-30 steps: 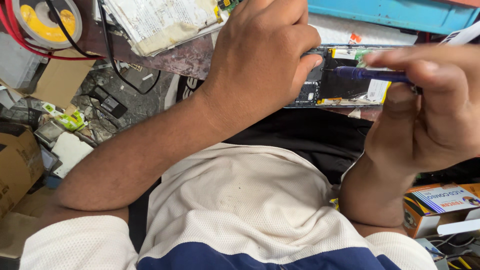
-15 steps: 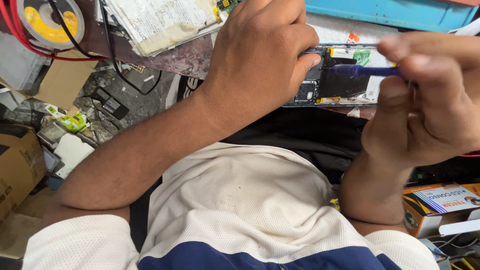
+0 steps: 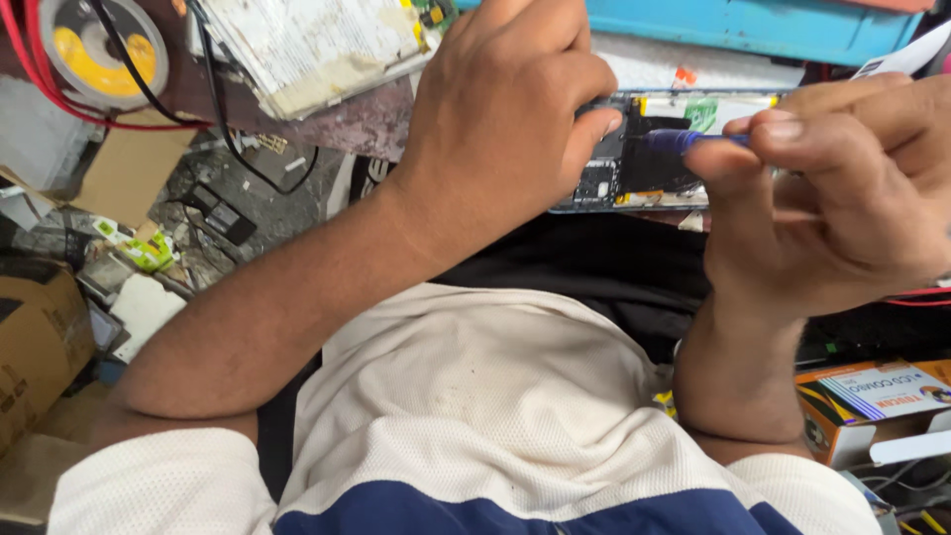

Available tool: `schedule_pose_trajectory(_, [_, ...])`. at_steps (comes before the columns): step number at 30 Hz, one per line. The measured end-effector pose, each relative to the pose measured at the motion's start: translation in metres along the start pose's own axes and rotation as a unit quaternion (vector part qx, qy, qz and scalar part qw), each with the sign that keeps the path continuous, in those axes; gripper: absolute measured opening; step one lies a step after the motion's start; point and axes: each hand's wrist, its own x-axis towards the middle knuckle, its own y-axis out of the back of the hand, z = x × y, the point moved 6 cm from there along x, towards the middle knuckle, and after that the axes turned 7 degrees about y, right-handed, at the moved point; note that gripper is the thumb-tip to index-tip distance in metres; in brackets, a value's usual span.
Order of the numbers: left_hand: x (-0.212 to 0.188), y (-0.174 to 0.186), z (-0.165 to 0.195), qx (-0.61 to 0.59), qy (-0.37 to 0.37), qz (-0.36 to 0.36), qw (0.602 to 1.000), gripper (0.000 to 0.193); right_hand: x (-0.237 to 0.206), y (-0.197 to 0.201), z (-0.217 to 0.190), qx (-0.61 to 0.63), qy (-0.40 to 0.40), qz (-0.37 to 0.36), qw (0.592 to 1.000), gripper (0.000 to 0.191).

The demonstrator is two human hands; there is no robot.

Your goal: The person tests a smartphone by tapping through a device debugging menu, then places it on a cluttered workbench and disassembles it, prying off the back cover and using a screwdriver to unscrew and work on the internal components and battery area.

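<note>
**Screwdriver tip drawn in over the opened phone**

Hands first: the left hand stays clamped on the opened phone, pinning it at the bench edge. The right hand, at three o'clock of it, pinches a blue screwdriver, whose tip has crept inward over the phone's circuitry since a second ago.

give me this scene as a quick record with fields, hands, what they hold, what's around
left hand: left hand presses down on the opened phone, steadying it
right hand: right hand pinches a blue screwdriver, tip pointed at the phone's insides
phone: back off, circuit parts showing, lying at the bench edge
bench: worn stack of papers, solder spool, red and black wires
lower right: small printed box
lower left: cardboard box
</note>
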Motion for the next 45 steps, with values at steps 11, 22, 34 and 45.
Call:
schedule_pose_trajectory(11, [-0.001,-0.005,-0.002,0.011,0.004,-0.010,1.000,0.018,-0.004,0.000,-0.008,-0.013,-0.023,0.010,1.000,0.023])
schedule_pose_trajectory(22, [0.000,-0.004,0.000,0.019,0.006,-0.016,1.000,0.019,0.000,-0.002,-0.010,-0.022,-0.008,0.004,1.000,0.025])
schedule_pose_trajectory(34, [-0.002,-0.004,-0.001,0.019,0.005,-0.010,1.000,0.019,-0.021,-0.002,0.002,0.068,-0.034,0.043,0.996,0.036])
schedule_pose_trajectory(45, [-0.005,-0.005,0.001,0.034,-0.012,-0.020,0.999,0.016,-0.030,0.026,0.008,0.057,-0.099,0.170,0.979,0.028])
